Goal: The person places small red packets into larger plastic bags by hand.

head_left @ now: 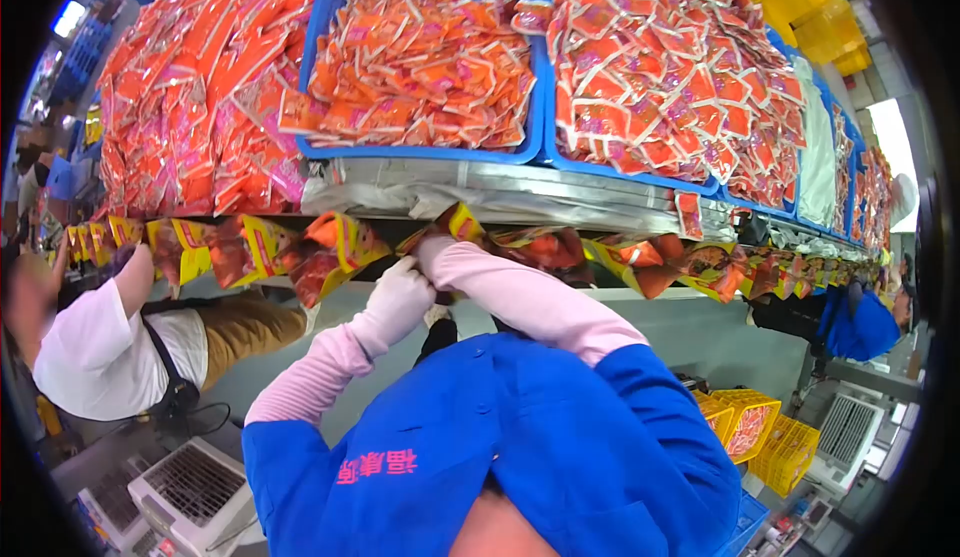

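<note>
A row of open yellow-and-red packaging pouches hangs along the near edge of the line. My left hand, in a pale glove, has its fingers closed at the rim of one pouch in front of me. My right hand reaches to the mouth of that same pouch, and its fingers are hidden there. To the left, another pouch gapes open with reddish contents. More pouches with orange-red contents hang on the right.
Beyond the pouches, a blue crate holds many small red sachets. Larger red packets are heaped to its left, more sachets to its right. A co-worker in white stands left, another in blue right. Yellow crates stand behind.
</note>
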Demonstrator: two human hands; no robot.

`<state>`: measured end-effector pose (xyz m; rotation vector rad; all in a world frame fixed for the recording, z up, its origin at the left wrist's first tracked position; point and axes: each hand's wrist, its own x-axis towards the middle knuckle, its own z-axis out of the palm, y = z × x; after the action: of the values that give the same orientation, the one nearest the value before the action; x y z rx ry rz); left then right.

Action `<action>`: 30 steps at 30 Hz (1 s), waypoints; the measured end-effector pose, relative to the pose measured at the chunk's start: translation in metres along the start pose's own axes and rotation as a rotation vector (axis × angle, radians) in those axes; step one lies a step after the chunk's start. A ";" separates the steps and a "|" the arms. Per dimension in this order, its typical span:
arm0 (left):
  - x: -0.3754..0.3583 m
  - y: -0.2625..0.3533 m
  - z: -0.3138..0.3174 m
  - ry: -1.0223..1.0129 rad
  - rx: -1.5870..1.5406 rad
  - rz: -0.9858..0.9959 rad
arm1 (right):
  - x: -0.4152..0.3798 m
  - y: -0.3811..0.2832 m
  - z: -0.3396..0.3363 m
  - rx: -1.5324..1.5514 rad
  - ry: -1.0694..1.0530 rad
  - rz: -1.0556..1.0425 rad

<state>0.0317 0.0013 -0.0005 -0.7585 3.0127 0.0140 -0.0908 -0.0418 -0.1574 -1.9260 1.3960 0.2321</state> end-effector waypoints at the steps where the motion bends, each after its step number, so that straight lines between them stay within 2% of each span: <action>1: 0.001 0.000 -0.005 0.053 -0.013 -0.018 | 0.095 0.051 0.076 -0.136 -0.562 -0.031; 2: 0.001 -0.004 -0.008 0.063 0.003 0.005 | 0.107 0.036 0.074 -0.129 -0.536 -0.019; 3: 0.004 -0.009 -0.009 -0.010 -0.003 -0.011 | 0.107 0.023 0.069 -0.170 -0.462 0.002; 5: 0.000 -0.011 -0.005 -0.125 -0.027 -0.037 | -0.001 -0.016 -0.047 -0.135 -0.305 -0.140; 7: 0.005 -0.018 -0.048 -0.203 -0.275 -0.079 | -0.072 -0.022 -0.110 -0.112 -0.190 -0.377; 8: 0.015 -0.033 -0.070 -0.340 -0.365 -0.069 | -0.122 -0.016 -0.169 -0.038 -0.111 -0.342; 9: 0.039 -0.044 -0.107 -0.451 -0.568 -0.229 | -0.188 -0.018 -0.244 0.413 -0.149 0.022; 10: 0.054 -0.050 -0.105 -0.109 -0.448 -0.314 | -0.181 0.031 -0.232 0.100 0.314 -0.084; 11: 0.078 -0.063 -0.100 0.130 -0.378 -0.357 | -0.188 0.072 -0.249 0.121 0.612 0.078; 12: 0.113 -0.077 -0.105 0.312 -0.360 -0.357 | -0.182 0.113 -0.268 0.143 0.670 0.353; 13: 0.149 -0.091 -0.088 0.495 -0.248 -0.361 | -0.167 0.154 -0.268 -0.066 0.861 0.391; 14: 0.184 -0.107 -0.065 0.526 -0.203 -0.421 | -0.146 0.179 -0.262 -0.185 0.907 0.440; 15: 0.215 -0.121 -0.045 0.301 -0.037 -0.555 | -0.127 0.195 -0.253 -0.301 0.953 0.494; 16: 0.238 -0.126 -0.034 0.046 -0.003 -0.703 | -0.111 0.207 -0.247 -0.284 0.917 0.507; 17: 0.252 -0.140 -0.012 -0.148 -0.058 -0.766 | -0.102 0.212 -0.245 -0.268 0.878 0.519; 19: 0.252 -0.152 0.001 -0.135 -0.147 -0.754 | -0.117 0.213 -0.253 -0.223 0.823 0.521; 21: 0.225 -0.151 -0.013 0.124 -0.064 -0.689 | -0.142 0.222 -0.256 -0.046 0.900 0.414; 22: 0.207 -0.146 -0.026 0.198 -0.147 -0.704 | -0.158 0.219 -0.255 0.125 0.947 0.386; 23: 0.189 -0.146 -0.032 0.258 -0.139 -0.725 | -0.173 0.206 -0.262 0.591 0.872 0.362; 25: 0.138 -0.136 -0.055 0.518 -0.213 -0.549 | -0.208 0.163 -0.280 0.837 0.735 0.260; 27: 0.087 -0.098 -0.108 0.456 -0.672 -0.651 | -0.219 0.132 -0.270 1.022 0.656 -0.116; 28: 0.063 -0.078 -0.106 0.496 -0.857 -0.590 | -0.228 0.093 -0.268 1.275 0.510 -0.199; 29: 0.043 -0.059 -0.105 0.544 -1.036 -0.518 | -0.225 0.078 -0.258 1.114 0.438 -0.339; 30: 0.024 -0.037 -0.102 0.456 -0.914 -0.524 | -0.227 0.044 -0.254 1.012 0.356 -0.301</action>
<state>0.0253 -0.0446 0.1007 -1.7819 2.9679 1.4371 -0.2853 -0.0428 0.1250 -1.2861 1.0685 -0.8447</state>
